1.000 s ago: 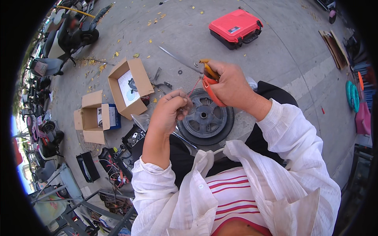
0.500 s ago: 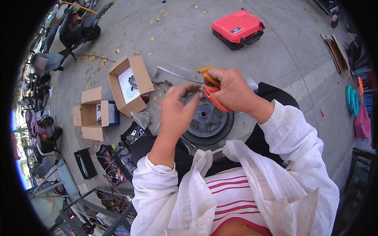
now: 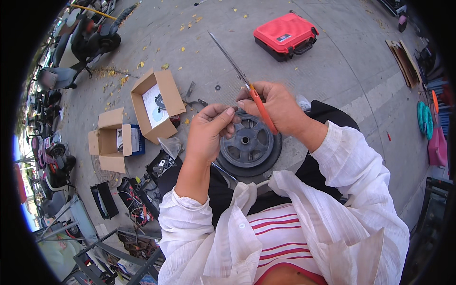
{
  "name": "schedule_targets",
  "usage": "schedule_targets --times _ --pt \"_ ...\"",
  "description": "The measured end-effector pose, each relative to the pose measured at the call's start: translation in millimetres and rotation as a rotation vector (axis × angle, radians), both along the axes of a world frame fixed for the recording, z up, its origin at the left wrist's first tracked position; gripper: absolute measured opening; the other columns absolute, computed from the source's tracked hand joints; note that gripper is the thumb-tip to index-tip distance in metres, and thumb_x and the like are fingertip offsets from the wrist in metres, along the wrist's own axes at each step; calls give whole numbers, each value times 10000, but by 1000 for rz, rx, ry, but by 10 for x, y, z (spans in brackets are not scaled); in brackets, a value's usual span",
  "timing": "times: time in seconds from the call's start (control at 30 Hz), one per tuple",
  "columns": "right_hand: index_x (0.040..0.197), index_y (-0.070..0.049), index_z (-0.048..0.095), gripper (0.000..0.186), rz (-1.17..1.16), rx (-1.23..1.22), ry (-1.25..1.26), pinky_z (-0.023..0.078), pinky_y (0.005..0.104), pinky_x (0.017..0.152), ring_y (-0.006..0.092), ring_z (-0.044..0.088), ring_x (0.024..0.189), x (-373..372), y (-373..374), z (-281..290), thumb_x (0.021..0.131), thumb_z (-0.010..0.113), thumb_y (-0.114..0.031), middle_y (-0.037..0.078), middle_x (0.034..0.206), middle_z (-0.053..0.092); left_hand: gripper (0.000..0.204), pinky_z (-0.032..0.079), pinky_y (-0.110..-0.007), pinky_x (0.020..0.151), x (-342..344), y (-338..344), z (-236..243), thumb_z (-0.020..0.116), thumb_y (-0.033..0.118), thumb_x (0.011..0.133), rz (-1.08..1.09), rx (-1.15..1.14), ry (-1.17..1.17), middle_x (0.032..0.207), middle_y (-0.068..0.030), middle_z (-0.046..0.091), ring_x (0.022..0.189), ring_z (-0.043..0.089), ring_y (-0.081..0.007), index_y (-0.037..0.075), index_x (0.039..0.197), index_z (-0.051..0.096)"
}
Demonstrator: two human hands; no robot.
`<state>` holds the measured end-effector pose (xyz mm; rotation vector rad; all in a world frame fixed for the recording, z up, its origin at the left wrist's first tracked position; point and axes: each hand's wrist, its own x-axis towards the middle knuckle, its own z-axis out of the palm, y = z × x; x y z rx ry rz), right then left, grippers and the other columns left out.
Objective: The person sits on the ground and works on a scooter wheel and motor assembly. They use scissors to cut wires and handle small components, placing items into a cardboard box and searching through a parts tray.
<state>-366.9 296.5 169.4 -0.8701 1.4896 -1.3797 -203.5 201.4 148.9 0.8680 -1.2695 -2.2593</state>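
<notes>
A pair of orange-handled scissors [image 3: 257, 99] is in my right hand [image 3: 283, 111], which is wrapped round the handles. Its long metal blades look edge-on and closed, and they point up and to the left. Just left of it, my left hand [image 3: 206, 130] has thumb and fingertips pinched together; what lies between them, if anything, is too small to make out. The two hands are close but apart. Below both, a dark grey spoked wheel with a black tyre [image 3: 245, 152] lies flat on the ground between my knees, partly covered by my left fingers.
Two opened cardboard boxes [image 3: 173, 92] stand to the left. Nearer lie a clear plastic bag [image 3: 171, 145], black parts with wires [image 3: 137, 202] and a black tray [image 3: 104, 199]. Ahead sit a small dark ring [image 3: 217, 87] and a red case [image 3: 285, 35]. Parked scooters [image 3: 97, 42] line the far left.
The scissors have swung from pointing left, with handles spread, to edge-on and pointing up-left. My left hand has drawn back a little to the left, away from them.
</notes>
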Motion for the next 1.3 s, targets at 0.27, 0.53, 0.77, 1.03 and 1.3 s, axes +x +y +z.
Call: schedule_targets --times 0.27,0.53,0.77,1.03,1.3 --pt "937 48 617 215 40 26 -114 494 237 641 88 593 708 59 -9 81 836 692 -127 58 799 642 99 446 -188 512 -25 3 14 651 135 888 -24 76 49 762 -76 679 571 575 -75 38 880 630" --pt "921 10 626 156 63 -64 -181 462 214 619 55 561 683 75 -44 -72 851 668 -123 20 790 626 90 461 -209 502 -13 -3 9 630 118 893 -32 181 69 750 -88 677 552 582 -89 32 865 622" --pt "909 44 618 192 52 -40 -140 473 239 637 83 563 699 70 -19 14 801 679 -102 45 774 621 93 460 -220 502 -5 5 3 623 120 893 -42 218 66 747 -96 672 549 580 -93 31 867 623" --pt "893 42 614 205 25 35 -142 459 241 621 82 541 682 71 -14 -6 793 677 -125 43 761 613 97 446 -229 500 -8 7 -20 620 122 897 -37 281 83 753 -95 671 556 578 -99 28 871 622" --pt "884 39 604 211 18 -20 -93 457 253 610 77 521 676 83 -14 12 791 682 -133 39 737 602 102 439 -217 477 -53 46 2 607 132 906 7 235 79 728 -78 662 537 571 -97 35 875 607"
